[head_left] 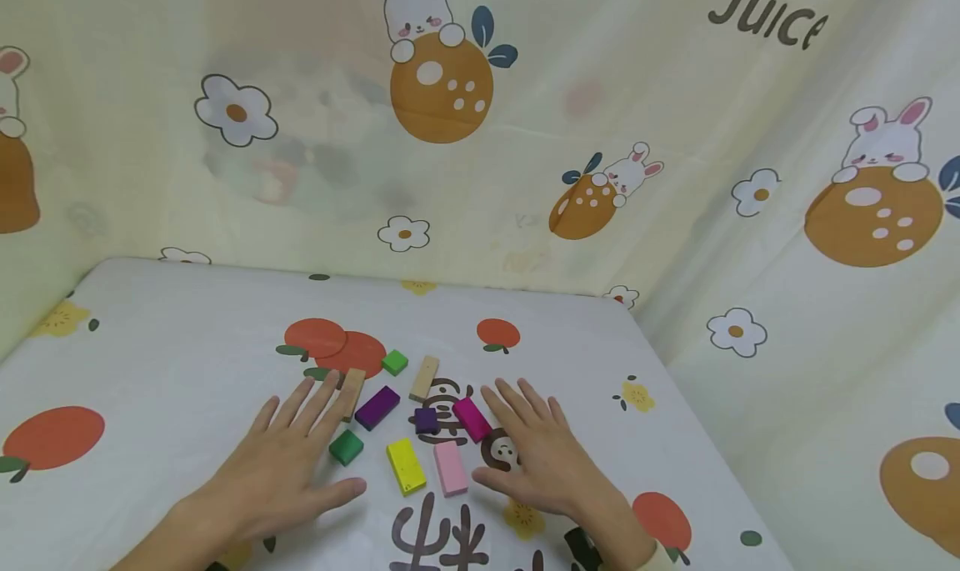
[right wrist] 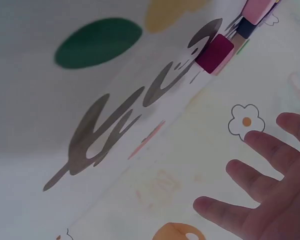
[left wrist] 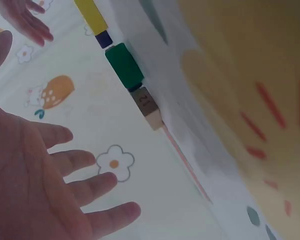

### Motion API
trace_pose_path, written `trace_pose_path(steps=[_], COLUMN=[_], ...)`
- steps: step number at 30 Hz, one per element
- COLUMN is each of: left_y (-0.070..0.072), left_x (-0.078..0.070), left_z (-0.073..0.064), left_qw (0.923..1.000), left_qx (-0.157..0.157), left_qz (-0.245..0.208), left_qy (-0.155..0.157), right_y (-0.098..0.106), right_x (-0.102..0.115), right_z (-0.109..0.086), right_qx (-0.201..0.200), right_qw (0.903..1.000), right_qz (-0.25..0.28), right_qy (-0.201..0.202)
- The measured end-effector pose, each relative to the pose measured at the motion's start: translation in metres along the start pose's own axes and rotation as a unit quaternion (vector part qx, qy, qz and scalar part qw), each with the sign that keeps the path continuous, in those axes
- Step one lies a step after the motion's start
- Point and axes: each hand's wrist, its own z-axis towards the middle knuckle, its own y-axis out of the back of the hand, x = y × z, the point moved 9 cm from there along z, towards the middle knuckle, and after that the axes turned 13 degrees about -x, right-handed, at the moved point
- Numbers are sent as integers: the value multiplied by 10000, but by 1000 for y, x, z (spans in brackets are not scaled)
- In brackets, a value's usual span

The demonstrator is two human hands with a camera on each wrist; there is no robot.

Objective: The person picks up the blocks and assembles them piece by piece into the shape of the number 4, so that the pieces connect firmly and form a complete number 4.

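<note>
My left hand (head_left: 287, 463) is spread above the table on the left, fingers straight, partly covering a wooden block (head_left: 353, 392). On the right, my right hand (head_left: 542, 454) is spread the same way beside a magenta block (head_left: 471, 420). Neither hand holds anything. Between them lie a dark green block (head_left: 347, 448), a purple block (head_left: 377, 408), a small dark violet block (head_left: 426, 421), a yellow block (head_left: 407, 466) and a pink block (head_left: 451, 468). Farther back are a light green block (head_left: 394, 363) and a second wooden block (head_left: 424, 378). In the left wrist view, the nearer wooden block (left wrist: 147, 107) bears a printed number.
The white tablecloth (head_left: 187, 346) has printed fruit, flowers and dark lettering. A pale curtain (head_left: 315, 221) with rabbit prints hangs behind the table and along its right side. Black bands show near both wrists, the right band (head_left: 583, 548) more plainly.
</note>
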Motion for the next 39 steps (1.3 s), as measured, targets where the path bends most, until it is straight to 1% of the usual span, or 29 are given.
trace_pose_path(steps=[7,12,15,20,24,28,31,34,39], left_y=[-2,-5,-9,-13,-14,-18,-21,-23,-25], left_x=[-11,-17,-19,-23,-25,-27,-29,-31,-32], left_z=[2,3,4,5,6,6,7,7,7], left_qw=[9998,9996,9995,9994,9993,9988,9983,9981,9974], left_qx=[13,146,229,248,212,291,383,410,527], left_qz=[-79,-135,-112,-101,-173,-275,-329,-340,-384], left_qy=[-165,-211,-204,-220,-263,-265,-274,-322,-318], right_y=[1,3,2,-4,-11,-16,-19,-22,-31], right_x=[11,20,25,34,42,53,61,68,76], right_z=[5,10,12,17,21,24,27,30,32], right_qx=[78,37,82,312,529,710,773,791,852], right_qw=[9998,9992,9990,9984,9970,9950,9934,9913,9883], right_qz=[36,60,122,166,162,106,61,10,-91], right_qy=[206,396,419,442,537,689,845,1051,1265])
